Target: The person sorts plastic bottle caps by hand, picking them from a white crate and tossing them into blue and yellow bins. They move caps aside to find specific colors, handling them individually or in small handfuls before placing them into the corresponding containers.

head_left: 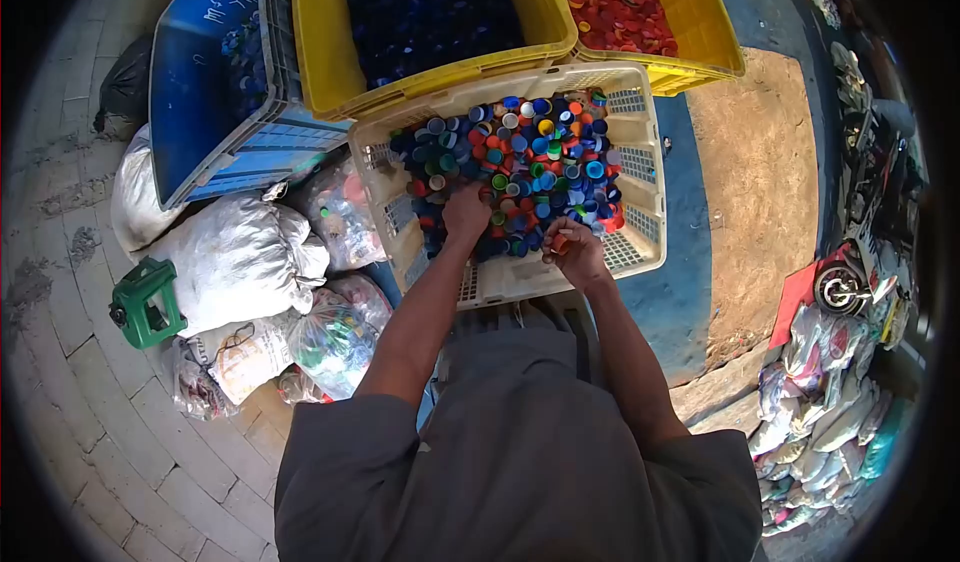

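Observation:
A cream plastic crate (520,285) holds a mixed heap of bottle caps (545,167) in blue, red, green, white and other colours. My left hand (467,212) reaches into the left part of the heap, fingers curled down among the caps, so what they grip is hidden. Red caps lie right by its fingertips. Over the crate's near right part is my right hand (578,252), palm partly turned up, its fingers closed around an orange-red bottle cap (561,247).
Beyond the crate stand a yellow bin (440,84) of dark blue caps and another yellow bin (700,12) of red caps. A blue bin (190,162) is at left. White sacks (235,262), a green plastic container (150,304) and bags of plastic (335,337) lie below it.

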Available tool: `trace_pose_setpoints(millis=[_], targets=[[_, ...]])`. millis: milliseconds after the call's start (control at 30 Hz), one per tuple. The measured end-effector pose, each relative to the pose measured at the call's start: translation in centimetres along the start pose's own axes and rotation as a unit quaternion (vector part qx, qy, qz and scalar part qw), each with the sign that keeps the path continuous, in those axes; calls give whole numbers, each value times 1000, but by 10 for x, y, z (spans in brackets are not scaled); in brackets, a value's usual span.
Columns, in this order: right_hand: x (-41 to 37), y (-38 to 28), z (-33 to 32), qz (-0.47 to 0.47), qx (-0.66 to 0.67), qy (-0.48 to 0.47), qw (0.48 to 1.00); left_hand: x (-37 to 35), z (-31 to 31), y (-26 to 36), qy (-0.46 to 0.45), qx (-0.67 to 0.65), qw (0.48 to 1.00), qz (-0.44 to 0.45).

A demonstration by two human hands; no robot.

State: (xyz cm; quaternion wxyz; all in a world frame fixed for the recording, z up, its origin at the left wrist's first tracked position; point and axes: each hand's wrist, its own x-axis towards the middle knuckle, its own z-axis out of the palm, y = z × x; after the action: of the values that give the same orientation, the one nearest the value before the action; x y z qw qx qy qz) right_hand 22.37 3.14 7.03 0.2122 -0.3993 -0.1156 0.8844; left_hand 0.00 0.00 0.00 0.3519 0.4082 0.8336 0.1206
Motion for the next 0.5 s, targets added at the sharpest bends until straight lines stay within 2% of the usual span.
trace_pose_setpoints(millis=[267, 500], targets=[[7, -5, 1, -11, -31, 29, 999, 1, 3, -13, 36, -94, 994, 33], [29, -5, 6, -25, -99, 57, 993, -17, -13, -17, -24, -379, 924, -51]])
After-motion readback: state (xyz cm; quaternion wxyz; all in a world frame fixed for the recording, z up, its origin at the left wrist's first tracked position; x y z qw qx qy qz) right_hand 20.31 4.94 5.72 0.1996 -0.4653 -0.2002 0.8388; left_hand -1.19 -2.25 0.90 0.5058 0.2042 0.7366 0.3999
